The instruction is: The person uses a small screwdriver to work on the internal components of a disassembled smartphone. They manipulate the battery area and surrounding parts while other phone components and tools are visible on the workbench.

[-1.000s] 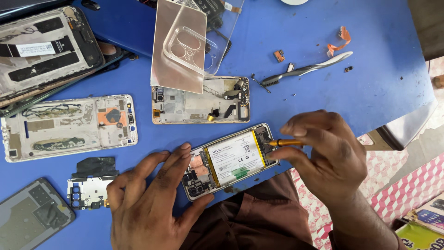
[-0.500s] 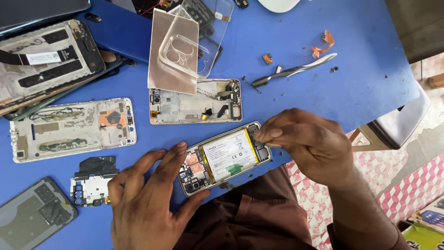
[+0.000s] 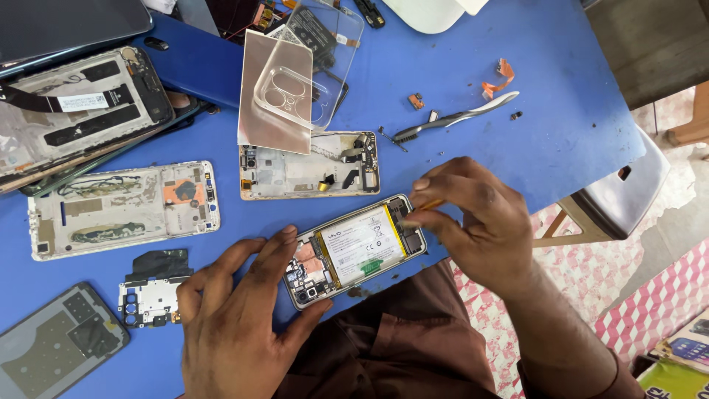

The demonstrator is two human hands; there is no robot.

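Only one view here, from a camera on the person's head, looking steeply down at the blue desk from close up. It sits almost straight over the left hand and right hand, which fill the lower middle with the opened phone between them. The person's lap shows along the bottom edge. The far side of the desk runs off the top, and the floor and a stool show past the desk's right edge. No second view to overlap with.
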